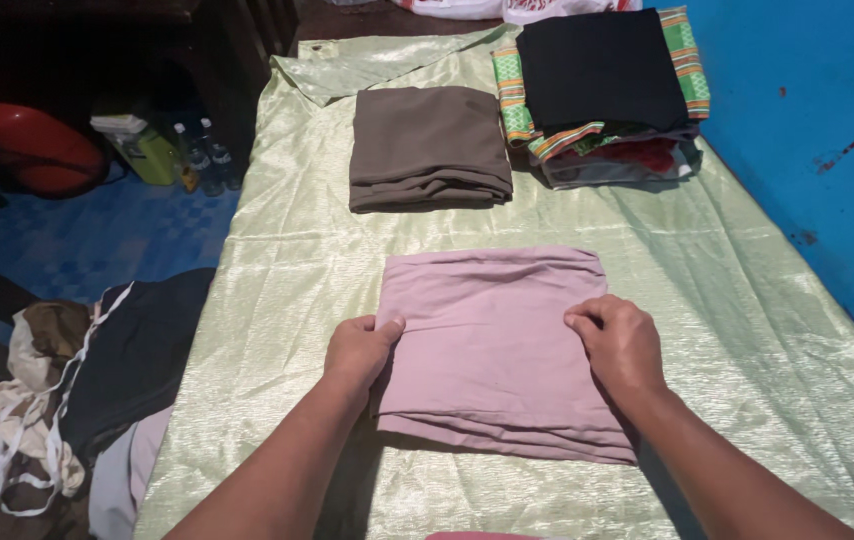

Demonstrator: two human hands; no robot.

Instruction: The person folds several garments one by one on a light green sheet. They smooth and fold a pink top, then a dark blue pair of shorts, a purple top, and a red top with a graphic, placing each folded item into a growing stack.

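A folded dusty-pink cloth (492,340) lies on the pale green shiny sheet (277,280) covering the bed. My left hand (360,350) grips the cloth's left edge, thumb on top. At the right side, my right hand (619,343) pinches the cloth with thumb and fingers on top of it. The cloth is folded into a thick rectangle with several layers showing at its near edge.
A folded brown cloth (429,147) lies further back. A stack of folded clothes topped by a black piece (599,68) sits at the back right beside the blue wall (817,140). A heap of unfolded clothes (77,400) lies on the left; bottles (209,158) and a red object (42,150) are on the floor.
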